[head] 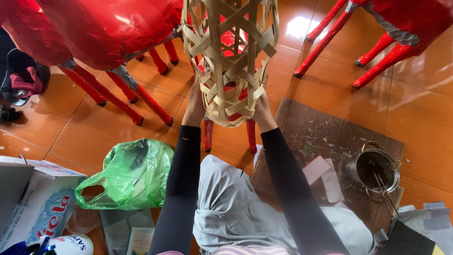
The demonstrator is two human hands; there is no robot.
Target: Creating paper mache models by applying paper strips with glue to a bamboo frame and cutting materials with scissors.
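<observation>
While both hands' fingers clasp it, the woven bamboo frame (230, 56) shows red through open lattice

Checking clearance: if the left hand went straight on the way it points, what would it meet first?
Probably the woven bamboo frame: the left hand already touches its lower edge, pointing up along it. Depth is unclear.

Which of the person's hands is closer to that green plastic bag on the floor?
The left. The left hand holds the woven bamboo frame on the side above the green plastic bag; the right hand holds the frame's far side.
</observation>
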